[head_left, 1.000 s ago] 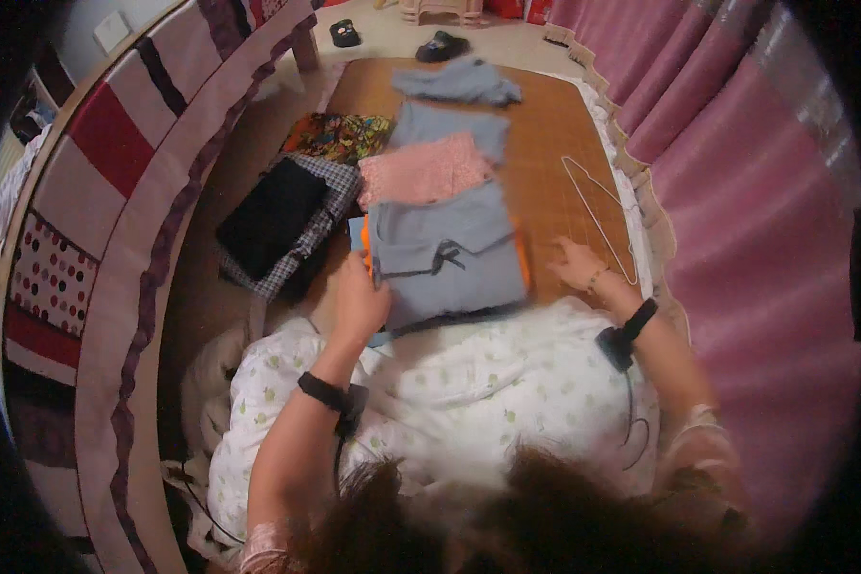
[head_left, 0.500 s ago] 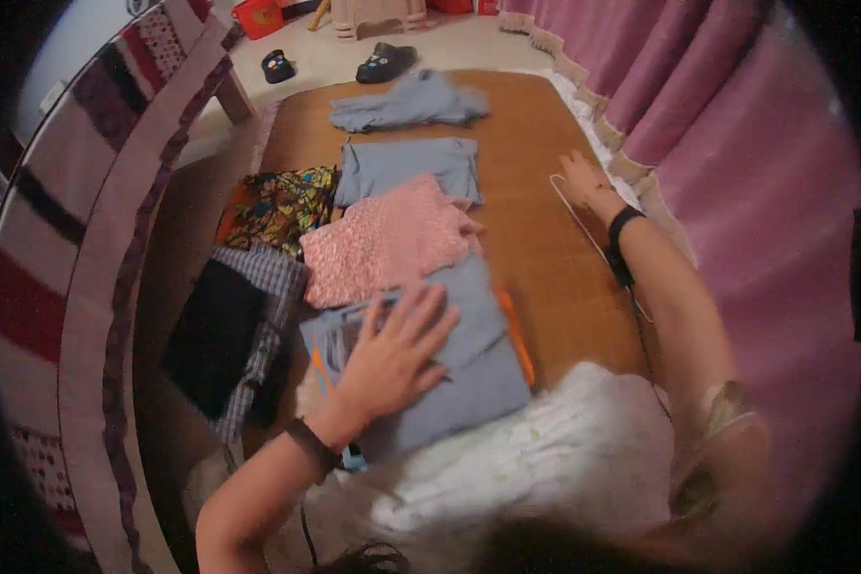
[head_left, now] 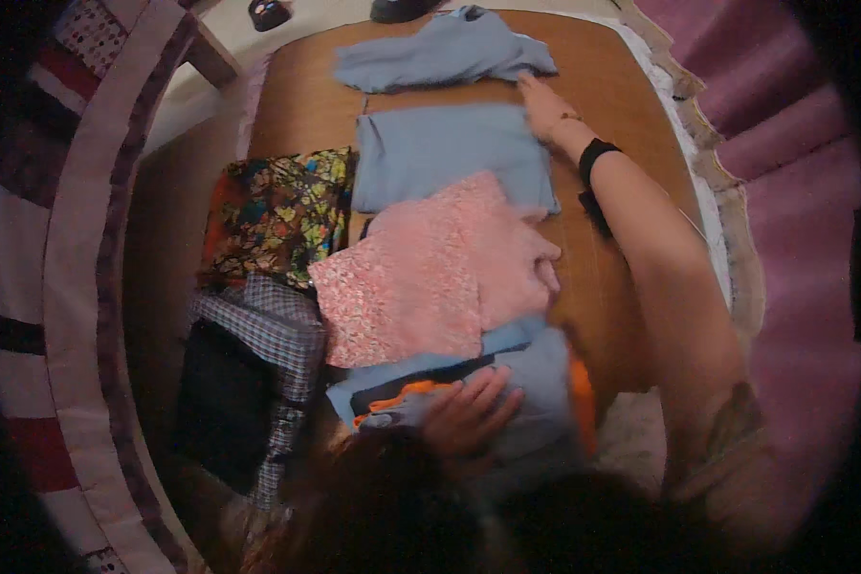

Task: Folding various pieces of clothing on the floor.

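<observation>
My left hand (head_left: 474, 411) lies with fingers stretched out on a folded stack of grey-blue clothes (head_left: 536, 383), with orange and dark layers at its edges. My right hand (head_left: 547, 110) reaches far out, its fingertips at the right end of a loosely bunched grey-blue garment (head_left: 440, 53). Whether those fingers grip the cloth cannot be made out. Between the hands lie a folded grey-blue garment (head_left: 440, 153) and, partly over its near edge, a pink patterned garment (head_left: 411, 287). Dark hair hides the left wrist and the near part of the stack.
Left of these lie a dark multicoloured patterned garment (head_left: 282, 215), a checked garment (head_left: 301, 359) and a black one (head_left: 222, 402). All rest on a brown mat (head_left: 607, 325). A pink curtain (head_left: 784, 201) hangs at right; a patchwork-covered edge (head_left: 86, 316) curves along the left. Dark shoes (head_left: 270, 13) stand beyond.
My right hand has gone from the mat's right side forward and left to the far grey-blue garment. My left hand stays on the near stack. The view has shifted closer.
</observation>
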A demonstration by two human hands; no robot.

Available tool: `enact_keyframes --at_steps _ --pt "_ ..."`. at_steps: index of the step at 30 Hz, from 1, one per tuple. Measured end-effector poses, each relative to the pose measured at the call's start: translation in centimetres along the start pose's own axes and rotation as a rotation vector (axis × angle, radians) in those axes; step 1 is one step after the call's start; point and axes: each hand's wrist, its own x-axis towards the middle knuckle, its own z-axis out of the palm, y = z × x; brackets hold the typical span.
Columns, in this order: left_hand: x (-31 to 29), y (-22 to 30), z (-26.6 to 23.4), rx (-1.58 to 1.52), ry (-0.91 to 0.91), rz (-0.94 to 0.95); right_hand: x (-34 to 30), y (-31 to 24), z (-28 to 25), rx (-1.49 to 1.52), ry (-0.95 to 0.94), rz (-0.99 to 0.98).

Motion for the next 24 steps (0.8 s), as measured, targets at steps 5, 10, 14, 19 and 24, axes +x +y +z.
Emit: enact_keyframes --at_steps 5,10,14,19,24 --pt "-0.1 0.9 -1.2 -0.046 -0.049 -0.027 2.4 0.2 -0.9 0.085 0.33 -0.11" --pt "0.3 2.6 -2.7 -0.018 -0.056 -0.127 2.5 -1.2 -9.7 0.154 0.834 -0.391" --pt "-0.2 2.5 -1.6 0.053 -0.028 -0.038 -7.7 -4.8 -22.4 0.021 1.161 -0.493" --pt "-1.4 5.5 -1.6 0.184 -0.036 -0.101 -22.7 -9.9 -34.9 0.344 1.071 -0.497" --pt "0.0 15.6 -5.4 0.209 0.07 -0.233 -37.8 -11.7 -43.9 0.139 1.299 -0.676"
